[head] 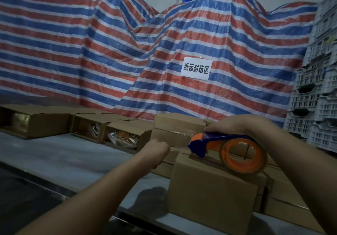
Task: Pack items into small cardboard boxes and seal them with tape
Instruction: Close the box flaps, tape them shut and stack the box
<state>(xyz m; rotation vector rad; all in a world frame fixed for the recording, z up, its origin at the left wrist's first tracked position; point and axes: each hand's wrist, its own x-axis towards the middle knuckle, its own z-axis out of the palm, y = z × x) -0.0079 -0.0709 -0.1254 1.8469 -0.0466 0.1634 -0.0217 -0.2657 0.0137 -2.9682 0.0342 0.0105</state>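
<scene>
A closed small cardboard box (211, 189) stands on the grey table (54, 154) in front of me. My right hand (231, 125) grips a blue and orange tape dispenser (218, 143) holding a roll of clear tape (244, 155), its nose over the box's top seam. My left hand (156, 149) is curled just left of the dispenser's nose and pinches the free end of the clear tape (179, 148) stretched between them. A second closed box (175, 129) stands behind, with tape across its face.
Several open boxes (124, 136) lie on their sides at the back left, with wrapped items inside. More closed boxes (284, 189) are stacked to the right. A striped tarp (109, 52) with a white sign hangs behind. White plastic crates (317, 88) tower at the right.
</scene>
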